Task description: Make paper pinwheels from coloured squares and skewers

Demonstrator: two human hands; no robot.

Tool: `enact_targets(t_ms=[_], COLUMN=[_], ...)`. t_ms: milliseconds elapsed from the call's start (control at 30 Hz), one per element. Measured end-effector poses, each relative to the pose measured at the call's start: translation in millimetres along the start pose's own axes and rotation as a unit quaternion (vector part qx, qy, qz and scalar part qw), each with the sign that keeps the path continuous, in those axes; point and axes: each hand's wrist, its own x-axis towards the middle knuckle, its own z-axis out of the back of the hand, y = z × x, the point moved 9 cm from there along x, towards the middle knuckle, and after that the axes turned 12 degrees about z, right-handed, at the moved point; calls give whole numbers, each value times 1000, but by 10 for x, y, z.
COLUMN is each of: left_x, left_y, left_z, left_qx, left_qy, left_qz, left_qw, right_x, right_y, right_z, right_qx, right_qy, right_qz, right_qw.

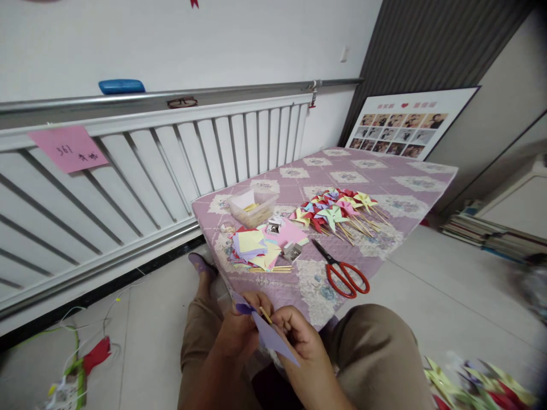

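Observation:
Both my hands work close together over my lap, just below the near edge of the low table (410, 171). My left hand (239, 330) pinches the folded corners of a lilac paper square (273, 339). Closed round the same paper and a thin wooden stick (265, 315), my right hand (301, 341) sits to the right. On the table lie red-handled scissors (342, 270), a stack of coloured paper squares (260, 245), a few loose sticks (273, 269) and a heap of finished paper pinwheels (335, 212).
A clear plastic box (253, 206) stands at the table's back left. White railing (149, 165) runs along the left wall. A photo board (405, 128) leans behind the table. Books (491, 233) are stacked at the right. More pinwheels (482, 387) lie bottom right.

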Motion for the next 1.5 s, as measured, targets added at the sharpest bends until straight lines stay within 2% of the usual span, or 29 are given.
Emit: enact_targets(t_ms=[133,267,500,633,867,1033,1200,1300,1500], left_x=[1,17,22,4,-25,-6,-19,-16,-8], left_y=[-36,-29,-17,-36,-71,-46,-32,1,8], left_z=[-17,-69,-80,-93,-116,-134,-74,-52,-91], left_qx=[17,2,-7,0,25,-3,24,27,12], left_qy=[8,17,-4,-2,-30,-7,-30,-47,-34], left_qz=[-15,9,20,5,4,-1,-24,-8,-2], left_qw=[1000,1000,1000,1000,999,1000,999,998,999], right_x=[8,15,6,14,17,12,37,50,46], right_y=[36,67,126,203,313,299,336,386,363], right_z=[21,41,84,92,98,97,111,110,107], right_qx=[-40,-83,-162,-189,-227,-253,-262,-261,-261], right_qy=[5,12,15,12,9,18,15,12,18], right_qz=[21,46,110,143,198,206,213,227,232], right_qw=[999,995,981,971,953,945,941,938,937])
